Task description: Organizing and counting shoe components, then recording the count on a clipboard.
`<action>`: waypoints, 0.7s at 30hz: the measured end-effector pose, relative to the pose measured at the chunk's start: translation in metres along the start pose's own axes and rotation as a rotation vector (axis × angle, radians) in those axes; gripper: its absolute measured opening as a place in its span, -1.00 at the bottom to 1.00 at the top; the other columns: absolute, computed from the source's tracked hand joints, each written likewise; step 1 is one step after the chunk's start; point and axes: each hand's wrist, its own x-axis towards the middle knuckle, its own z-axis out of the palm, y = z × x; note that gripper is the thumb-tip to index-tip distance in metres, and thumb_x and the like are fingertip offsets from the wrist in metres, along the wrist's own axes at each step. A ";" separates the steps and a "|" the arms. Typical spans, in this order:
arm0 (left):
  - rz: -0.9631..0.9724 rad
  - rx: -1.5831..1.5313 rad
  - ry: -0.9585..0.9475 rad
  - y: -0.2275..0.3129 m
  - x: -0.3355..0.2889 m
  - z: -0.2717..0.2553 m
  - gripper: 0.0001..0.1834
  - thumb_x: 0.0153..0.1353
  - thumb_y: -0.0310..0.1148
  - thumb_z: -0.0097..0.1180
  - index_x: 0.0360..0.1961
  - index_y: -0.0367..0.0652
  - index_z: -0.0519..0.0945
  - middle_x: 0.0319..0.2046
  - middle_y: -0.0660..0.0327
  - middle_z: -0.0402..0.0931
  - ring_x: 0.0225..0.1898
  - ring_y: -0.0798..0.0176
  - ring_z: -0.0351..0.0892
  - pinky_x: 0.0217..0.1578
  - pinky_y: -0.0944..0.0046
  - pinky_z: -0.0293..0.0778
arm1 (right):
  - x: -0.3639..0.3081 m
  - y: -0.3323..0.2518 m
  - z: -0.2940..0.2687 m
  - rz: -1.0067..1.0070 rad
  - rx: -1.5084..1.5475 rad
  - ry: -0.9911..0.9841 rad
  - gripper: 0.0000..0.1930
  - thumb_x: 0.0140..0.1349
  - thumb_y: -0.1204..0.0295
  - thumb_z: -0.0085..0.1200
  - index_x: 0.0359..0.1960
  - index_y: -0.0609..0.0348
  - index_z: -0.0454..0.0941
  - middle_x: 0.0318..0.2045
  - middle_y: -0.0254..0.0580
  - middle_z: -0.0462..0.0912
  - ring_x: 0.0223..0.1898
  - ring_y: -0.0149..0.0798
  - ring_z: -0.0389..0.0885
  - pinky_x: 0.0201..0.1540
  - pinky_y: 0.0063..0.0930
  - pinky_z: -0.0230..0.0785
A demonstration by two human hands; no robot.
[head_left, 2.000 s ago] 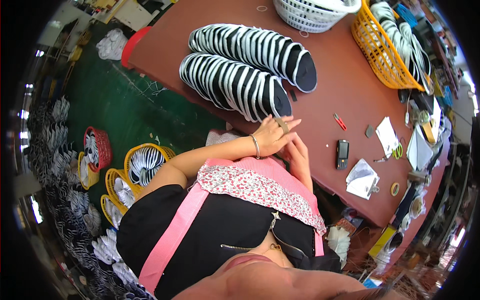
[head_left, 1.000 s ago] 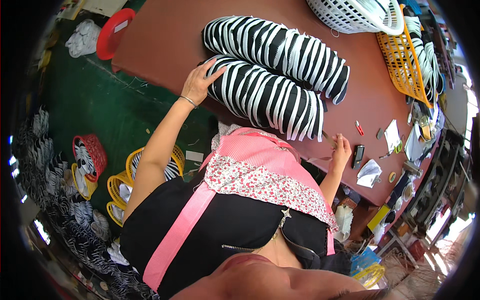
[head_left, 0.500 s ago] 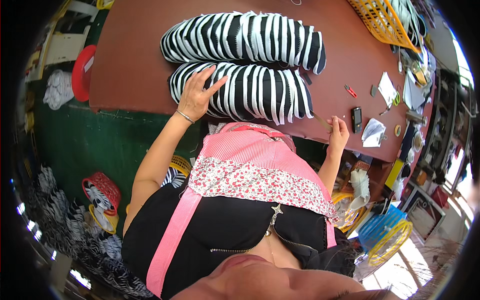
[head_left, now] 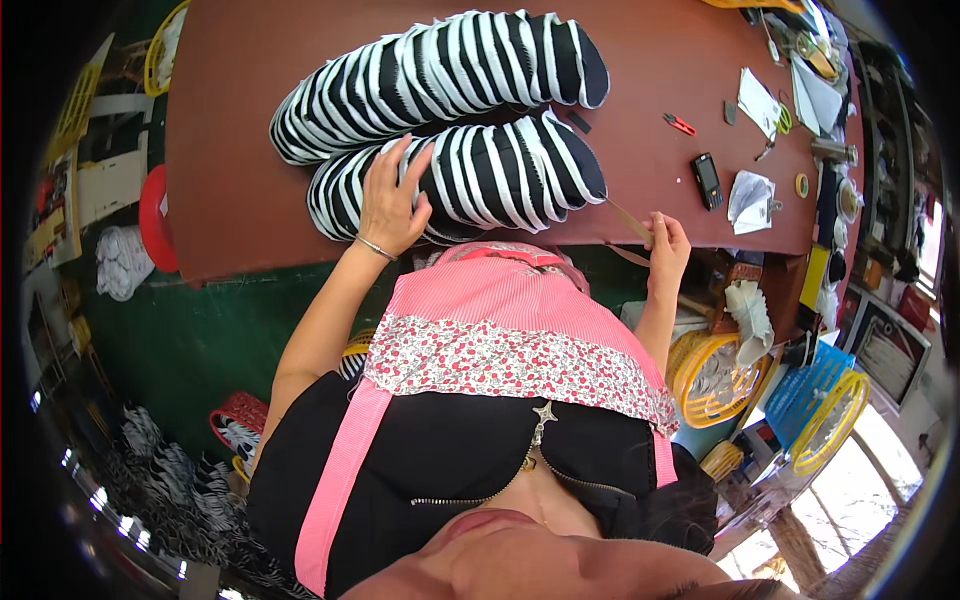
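Observation:
Two long rows of black and white layered fabric pieces lie side by side on the brown table (head_left: pixel 230 130). My left hand (head_left: pixel 391 208) rests on the near row (head_left: pixel 490 180) with its fingers spread, pressing its left half. Low at the right, my right hand (head_left: pixel 667 243) pinches a thin tan strip (head_left: pixel 627 219). That strip runs from my fingers to the right end of the near row. The far row (head_left: pixel 440 75) touches neither hand. A small dark piece (head_left: pixel 579 122) lies by the right ends of the rows.
Right of the rows lie red snips (head_left: pixel 680 124), a black handheld device (head_left: pixel 706 181), papers (head_left: pixel 750 202), green-handled scissors (head_left: pixel 783 121) and a tape roll (head_left: pixel 802 185). A red round stool (head_left: pixel 157 218) stands at the table's left edge. Yellow baskets (head_left: pixel 715 380) sit below right.
The view has shifted, so the table's things sit differently in it. My left hand stays on the near row, its thumb now farther from the fingers. My right hand keeps the strip, drawn taut.

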 end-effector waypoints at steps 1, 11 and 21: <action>0.055 -0.006 -0.049 0.004 0.006 -0.001 -0.13 -0.03 -0.55 0.15 0.43 0.13 0.39 0.39 -0.07 0.23 0.36 -0.19 0.28 0.37 -0.20 0.16 | -0.001 0.000 -0.001 -0.002 -0.005 -0.002 -0.78 0.45 0.33 0.14 -0.15 0.25 0.67 -0.39 -0.36 0.71 -0.49 -0.59 0.46 -0.44 -0.66 0.31; 0.070 0.024 0.001 0.030 0.030 0.010 -0.60 0.15 -0.26 0.29 0.02 -0.12 0.64 0.27 -0.04 0.42 0.25 -0.16 0.41 0.26 -0.07 0.29 | -0.006 0.013 -0.005 0.025 0.011 0.025 -0.78 0.43 0.33 0.16 -0.15 0.26 0.67 -0.41 -0.35 0.72 -0.47 -0.60 0.50 -0.44 -0.66 0.33; -0.053 0.030 -0.081 0.077 0.059 0.048 -0.19 0.08 -0.38 0.16 0.45 0.04 0.31 0.40 -0.18 0.16 0.37 -0.28 0.21 0.38 -0.29 0.06 | -0.008 0.019 -0.018 0.079 -0.020 0.035 -0.78 0.44 0.30 0.13 -0.11 0.19 0.69 -0.38 -0.40 0.71 -0.42 -0.63 0.51 -0.40 -0.71 0.27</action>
